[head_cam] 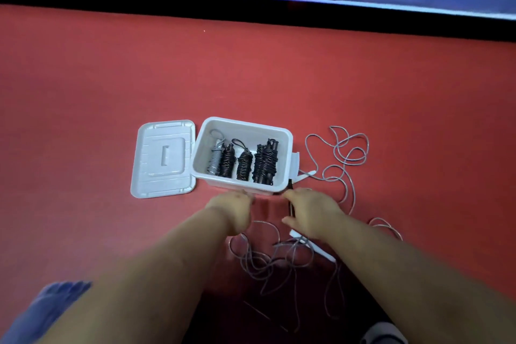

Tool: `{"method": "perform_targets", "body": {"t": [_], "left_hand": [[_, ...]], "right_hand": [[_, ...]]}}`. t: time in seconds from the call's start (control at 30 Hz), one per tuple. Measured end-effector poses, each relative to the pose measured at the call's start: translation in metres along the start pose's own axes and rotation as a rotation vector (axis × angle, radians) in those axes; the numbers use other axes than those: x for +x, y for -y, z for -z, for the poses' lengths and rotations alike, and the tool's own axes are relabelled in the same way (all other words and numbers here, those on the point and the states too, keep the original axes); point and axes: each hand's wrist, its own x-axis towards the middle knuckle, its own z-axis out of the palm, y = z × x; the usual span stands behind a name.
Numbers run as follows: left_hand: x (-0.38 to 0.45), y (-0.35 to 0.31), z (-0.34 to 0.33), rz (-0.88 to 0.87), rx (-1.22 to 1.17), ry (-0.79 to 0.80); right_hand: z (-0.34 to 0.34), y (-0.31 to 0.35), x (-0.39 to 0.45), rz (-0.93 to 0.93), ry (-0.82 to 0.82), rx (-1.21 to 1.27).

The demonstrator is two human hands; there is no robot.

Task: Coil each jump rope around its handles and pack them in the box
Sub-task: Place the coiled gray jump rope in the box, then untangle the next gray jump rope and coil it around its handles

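Item: white box point(284, 145), open, standing on the red floor point(111, 78); taken as the landmark for all places below.

Packed, inside the box: four coiled bundles in a row. One grey bundle point(214, 160) at the left end; three black bundles point(244, 165) to its right, the rightmost the thickest. Each looks fully wound round its handles. Judged done.

Lid point(164, 158): off, lying flat just left of the box, touching or nearly touching its wall.

Unpacked: loose grey rope point(342, 156) sprawling in loops right of the box, one white handle point(305, 175) against the box's right wall. More loose rope point(268, 262) in a tangle below the box, nearer the person, with a second white handle point(321, 250) in it. Whether this is one rope or two cannot be told. Judged left: coiling this rope, packing it, and perhaps closing the lid.

Left hand point(234, 207): just below the box's near wall, fingers curled down out of sight; what its grip has, if anything, cannot be told.

Right hand point(310, 211): below the box's right corner, fingers curled round a dark thin handle point(291, 205) standing roughly upright.

Progress: well along, last rope or ropes outstanding.
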Motion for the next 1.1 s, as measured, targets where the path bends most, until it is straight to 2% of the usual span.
{"method": "perform_targets", "body": {"t": [0.2,0.47,0.67,0.9,1.1], "left_hand": [[0.013,-0.004,-0.047,0.047,-0.004,0.060],[0.069,0.025,-0.089,0.187,-0.054,0.130],[0.116,0.024,-0.115,0.138,-0.187,0.133],[0.168,-0.016,-0.124,0.078,-0.522,0.083],[0.200,-0.042,-0.147,0.217,-0.993,0.053]], "right_hand": [[-0.031,-0.020,-0.003,-0.071,0.056,0.063],[-0.077,-0.017,0.052,-0.006,0.125,0.025],[-0.106,-0.033,0.099,-0.073,0.152,-0.020],[-0.124,-0.070,0.131,-0.227,0.107,0.128],[-0.144,-0.096,0.145,-0.369,-0.005,0.454]]}}
